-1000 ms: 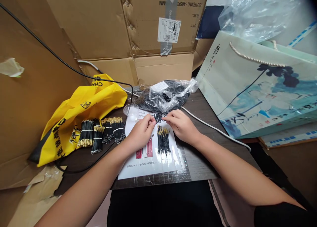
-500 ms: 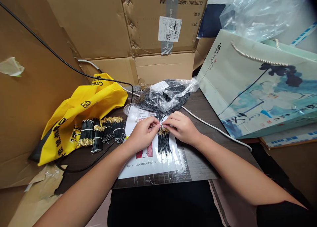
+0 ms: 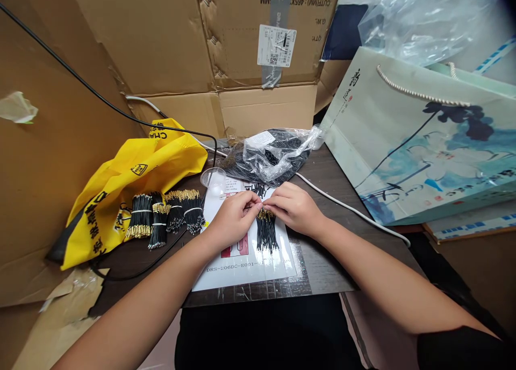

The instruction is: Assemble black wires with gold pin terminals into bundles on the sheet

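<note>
My left hand (image 3: 237, 216) and my right hand (image 3: 296, 207) meet fingertip to fingertip over a printed sheet (image 3: 245, 276). Both are closed in a pinch; the tiny piece between the fingertips is too small to make out. Just below the fingertips lies a loose row of short black wires (image 3: 267, 235), their gold-coloured terminals toward my hands. Beyond the fingers, small black pieces (image 3: 260, 189) lie on the sheet, partly hidden by my hands. To the left sit several tied bundles of similar black wires (image 3: 142, 211) with gold ends.
A clear plastic bag of black parts (image 3: 270, 155) rests behind my hands, with a small clear plastic container (image 3: 213, 180) beside it. A yellow bag (image 3: 137, 165) lies left, and a large paper gift bag (image 3: 427, 149) stands right. Cardboard (image 3: 161, 36) walls the back; a white cable (image 3: 355, 211) crosses the table.
My hands stay almost in place, the fingertips still together. A pale bit seen at the fingertips earlier hardly shows now.
</note>
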A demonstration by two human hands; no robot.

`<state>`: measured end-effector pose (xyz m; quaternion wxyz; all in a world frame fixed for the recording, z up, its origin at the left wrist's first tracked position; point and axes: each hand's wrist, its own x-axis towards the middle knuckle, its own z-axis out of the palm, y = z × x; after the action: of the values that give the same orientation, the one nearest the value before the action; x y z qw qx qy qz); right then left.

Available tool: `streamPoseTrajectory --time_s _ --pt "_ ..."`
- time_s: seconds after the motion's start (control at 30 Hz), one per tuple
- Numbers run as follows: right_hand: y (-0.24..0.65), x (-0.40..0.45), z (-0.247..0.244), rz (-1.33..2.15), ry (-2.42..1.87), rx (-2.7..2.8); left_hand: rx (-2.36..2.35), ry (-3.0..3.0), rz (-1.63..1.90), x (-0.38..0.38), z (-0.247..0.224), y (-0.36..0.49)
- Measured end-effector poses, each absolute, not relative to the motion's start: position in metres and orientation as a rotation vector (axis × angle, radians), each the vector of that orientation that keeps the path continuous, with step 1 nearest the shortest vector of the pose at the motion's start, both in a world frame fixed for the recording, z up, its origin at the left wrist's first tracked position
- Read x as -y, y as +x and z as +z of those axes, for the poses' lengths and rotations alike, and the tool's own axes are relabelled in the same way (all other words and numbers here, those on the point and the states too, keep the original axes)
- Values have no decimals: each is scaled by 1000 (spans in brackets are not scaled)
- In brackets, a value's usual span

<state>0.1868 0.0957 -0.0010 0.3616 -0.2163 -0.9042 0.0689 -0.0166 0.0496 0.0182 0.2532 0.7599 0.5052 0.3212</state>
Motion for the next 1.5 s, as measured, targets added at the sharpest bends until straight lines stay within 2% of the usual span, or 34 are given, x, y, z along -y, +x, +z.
streamPoseTrajectory --time_s 0.23,1.03,1.5 --pt "187 -96 0 212 -604 2252 -1359 1939 895 -47 18 -16" --pt "186 -92 -7 190 -655 2259 -1271 2410 968 -41 17 -17" --pt "198 -90 12 238 -545 2345 -1299 2296 1093 -38 25 -17"
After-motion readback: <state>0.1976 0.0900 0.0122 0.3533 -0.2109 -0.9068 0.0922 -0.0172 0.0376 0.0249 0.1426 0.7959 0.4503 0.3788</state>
